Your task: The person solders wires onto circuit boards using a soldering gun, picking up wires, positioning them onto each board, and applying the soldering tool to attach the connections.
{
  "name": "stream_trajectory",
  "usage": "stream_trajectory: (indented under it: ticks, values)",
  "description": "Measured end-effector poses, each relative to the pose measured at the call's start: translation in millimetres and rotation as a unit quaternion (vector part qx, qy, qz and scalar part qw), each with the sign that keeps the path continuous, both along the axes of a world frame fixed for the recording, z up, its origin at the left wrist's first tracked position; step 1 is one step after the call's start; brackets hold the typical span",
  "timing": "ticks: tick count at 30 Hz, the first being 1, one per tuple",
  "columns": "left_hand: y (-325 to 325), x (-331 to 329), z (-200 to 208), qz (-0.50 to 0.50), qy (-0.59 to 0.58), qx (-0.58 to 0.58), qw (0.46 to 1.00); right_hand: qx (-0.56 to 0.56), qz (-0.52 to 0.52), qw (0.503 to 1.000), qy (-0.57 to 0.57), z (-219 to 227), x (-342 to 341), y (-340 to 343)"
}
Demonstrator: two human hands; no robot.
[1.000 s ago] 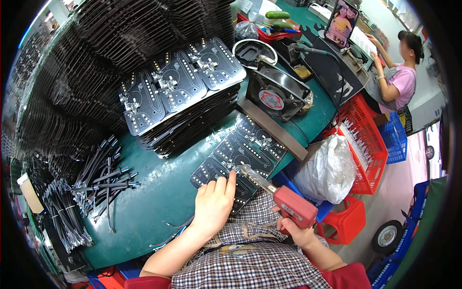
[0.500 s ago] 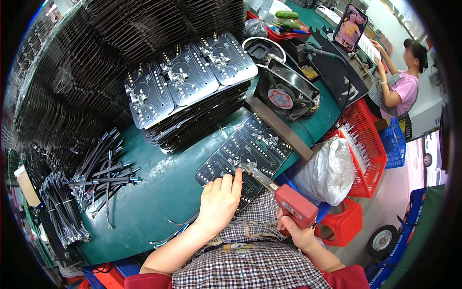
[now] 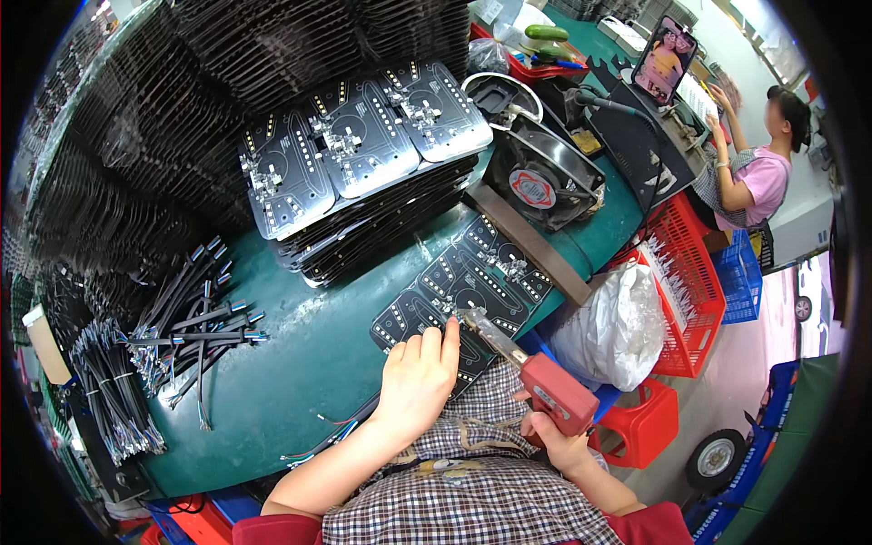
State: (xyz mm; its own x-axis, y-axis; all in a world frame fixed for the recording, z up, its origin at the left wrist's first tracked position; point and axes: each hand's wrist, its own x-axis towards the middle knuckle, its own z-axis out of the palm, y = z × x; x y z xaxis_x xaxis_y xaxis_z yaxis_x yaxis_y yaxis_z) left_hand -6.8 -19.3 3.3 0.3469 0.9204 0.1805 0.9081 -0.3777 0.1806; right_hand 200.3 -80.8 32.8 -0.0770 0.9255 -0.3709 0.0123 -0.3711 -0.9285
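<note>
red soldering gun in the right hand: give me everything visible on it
The soldering gun has a boxy red body, plastic by the look, and a long metal-looking barrel with a tip. The right hand holds it from below by the grip. It lies tilted, tip pointing up-left onto the dark circuit board at the green table's near edge, right beside the left hand's index fingertip. No cord can be seen.

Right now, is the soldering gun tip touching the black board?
Touching: in the head view the red soldering gun tip meets the black circuit board beside the left hand fingertips.
</note>
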Motion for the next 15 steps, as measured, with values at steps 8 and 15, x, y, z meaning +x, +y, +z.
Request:
stream_trajectory:
  ticks: [8, 15]
  values:
    - [5, 4, 1, -0.018, -0.015, 0.024, 0.999, 0.212, -0.060, 0.975, 0.019, -1, 43, 1]
    - [-1, 3, -4, -0.013, -0.003, 0.008, 1.000, 0.398, -0.168, 0.900, -0.064, 31, 72, 55]
